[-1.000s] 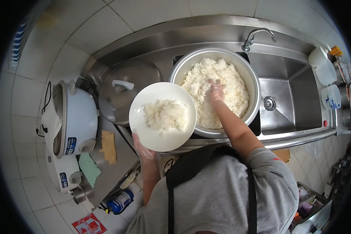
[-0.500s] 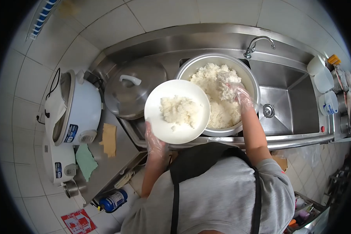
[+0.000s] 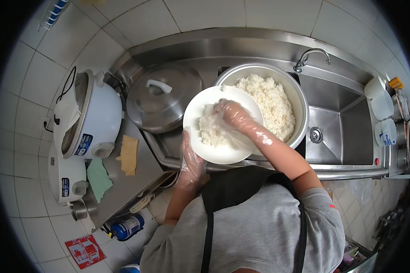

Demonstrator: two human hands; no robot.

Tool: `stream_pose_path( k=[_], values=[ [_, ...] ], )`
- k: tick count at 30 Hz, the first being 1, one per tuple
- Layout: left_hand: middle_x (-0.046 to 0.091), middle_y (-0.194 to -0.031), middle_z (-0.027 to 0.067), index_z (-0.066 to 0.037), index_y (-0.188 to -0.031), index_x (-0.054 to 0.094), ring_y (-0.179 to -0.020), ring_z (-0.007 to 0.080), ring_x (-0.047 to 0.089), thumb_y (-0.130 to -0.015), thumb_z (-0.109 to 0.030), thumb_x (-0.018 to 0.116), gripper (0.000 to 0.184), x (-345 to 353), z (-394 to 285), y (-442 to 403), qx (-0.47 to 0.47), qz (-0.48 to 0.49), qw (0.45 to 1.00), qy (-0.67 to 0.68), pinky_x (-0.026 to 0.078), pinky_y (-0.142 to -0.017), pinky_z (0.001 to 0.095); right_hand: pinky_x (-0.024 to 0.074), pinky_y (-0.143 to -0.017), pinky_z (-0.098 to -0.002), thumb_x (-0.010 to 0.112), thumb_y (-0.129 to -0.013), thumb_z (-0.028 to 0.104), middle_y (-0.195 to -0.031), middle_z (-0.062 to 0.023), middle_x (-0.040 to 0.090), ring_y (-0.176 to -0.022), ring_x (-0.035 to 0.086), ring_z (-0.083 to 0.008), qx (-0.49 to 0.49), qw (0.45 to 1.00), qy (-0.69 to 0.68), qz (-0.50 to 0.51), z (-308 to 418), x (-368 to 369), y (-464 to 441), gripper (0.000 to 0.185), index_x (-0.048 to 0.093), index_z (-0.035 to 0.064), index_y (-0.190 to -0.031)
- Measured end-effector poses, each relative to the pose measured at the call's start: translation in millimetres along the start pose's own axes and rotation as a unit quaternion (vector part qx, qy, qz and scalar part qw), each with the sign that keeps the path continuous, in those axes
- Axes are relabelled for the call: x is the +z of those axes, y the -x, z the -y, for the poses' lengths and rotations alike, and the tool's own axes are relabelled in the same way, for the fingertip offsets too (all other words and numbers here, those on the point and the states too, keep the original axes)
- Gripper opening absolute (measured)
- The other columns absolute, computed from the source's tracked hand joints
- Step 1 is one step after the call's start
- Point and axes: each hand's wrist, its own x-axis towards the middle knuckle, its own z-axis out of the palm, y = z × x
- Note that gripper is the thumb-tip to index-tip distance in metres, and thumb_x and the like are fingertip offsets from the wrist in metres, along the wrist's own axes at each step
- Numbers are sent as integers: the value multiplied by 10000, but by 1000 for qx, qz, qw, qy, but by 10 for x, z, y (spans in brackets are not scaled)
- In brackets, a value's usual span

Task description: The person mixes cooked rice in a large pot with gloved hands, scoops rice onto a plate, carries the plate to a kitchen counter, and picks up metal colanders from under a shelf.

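My left hand [image 3: 191, 160], in a clear plastic glove, grips the left edge of a white plate [image 3: 224, 156]. A mound of cooked rice [image 3: 207, 133] lies on the plate. My right hand [image 3: 237, 116], also gloved, is over the plate with its fingers curled down at the rice; the hand hides part of the mound, and its fingertips are slightly blurred. Behind and partly beneath the plate stands a large round metal pot [image 3: 302, 110], with a lot of white rice [image 3: 274, 101] inside.
Left of the pot lies a round metal lid [image 3: 136, 107] with a pale handle. A sink [image 3: 346, 129] with a tap [image 3: 308, 57] is on the right. Rice cookers [image 3: 104, 113] stand at far left, near a green cloth [image 3: 98, 178] and a tan cloth [image 3: 129, 154]. White containers [image 3: 381, 105] line the right side.
My right hand has moved left from the rice in the pot to above the plate. In view, the plate and my left hand have shifted slightly right and up.
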Motion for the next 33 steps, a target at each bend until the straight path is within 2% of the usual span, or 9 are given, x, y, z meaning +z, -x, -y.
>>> stream_pose_path(
  k=[5,10,12,16,18,20,23,28,33],
  values=[
    [420,-1232,193,28,-1263,313,-1106,291,454,-918,-402,305,551,-198,68,-88,20,-23,1000,1,371,-945,403,439,-741,-383,629,-676,190,-872,-138,614,-801,584,-304,-29,995,87,36,89,218,-10,171,651,85,-810],
    [440,-1217,181,45,-1244,329,-1081,297,471,-915,-339,346,507,-406,34,-56,40,-31,999,-12,370,-941,414,356,-943,-346,743,-574,261,-1155,-148,505,-1071,472,-299,-70,995,-40,63,83,-457,123,724,468,144,-1234],
    [429,-1236,175,29,-1251,332,-1104,299,454,-911,-344,348,505,-382,-8,-25,48,-40,997,-38,360,-951,419,371,-940,-325,730,-609,232,-1179,-155,511,-1080,497,-274,60,980,-190,8,-66,-784,216,665,482,102,-1212],
    [398,-1280,158,-19,-1271,338,-1154,305,408,-908,-349,325,490,-413,-49,21,-15,-12,996,87,330,-977,423,462,-744,-306,734,-634,296,-900,-130,639,-824,610,-217,261,958,-104,-59,-1542,-863,212,504,587,26,-1034],
    [398,-1279,159,-18,-1272,337,-1152,304,410,-908,-333,320,482,-366,-72,36,-23,4,994,107,331,-976,423,465,-723,-305,743,-615,314,-897,-150,634,-815,613,-208,361,932,-20,0,-2344,-742,290,535,587,41,-1048],
    [402,-1276,157,-13,-1269,339,-1149,298,414,-907,-315,310,473,-371,-69,17,-20,-1,994,108,336,-972,421,446,-785,-303,681,-687,316,-982,-142,616,-899,591,-199,390,908,-151,8,-3009,-445,582,420,611,84,-1030],
    [407,-1273,152,-13,-1264,345,-1144,290,421,-908,-315,311,468,-405,-34,-4,11,-23,994,106,347,-965,416,396,-883,-296,585,-776,297,-1122,-94,562,-1020,534,-198,183,967,164,71,-3252,-80,769,325,609,131,-1055],
    [363,-1308,153,-22,-1293,302,-1167,301,392,-920,-343,261,494,-563,-18,7,31,13,998,58,311,-988,430,339,-956,-286,526,-809,258,-1203,-32,513,-1111,467,-191,202,937,-133,252,-3068,-64,667,301,584,220,-1102],
    [312,-1344,153,-40,-1317,266,-1201,320,345,-922,-381,229,523,-510,-22,14,-5,23,983,183,269,-1007,457,327,-962,-281,526,-816,254,-1131,-48,559,-1089,475,-190,85,945,-95,300,-2355,-184,725,266,613,153,-1046]
  ],
)
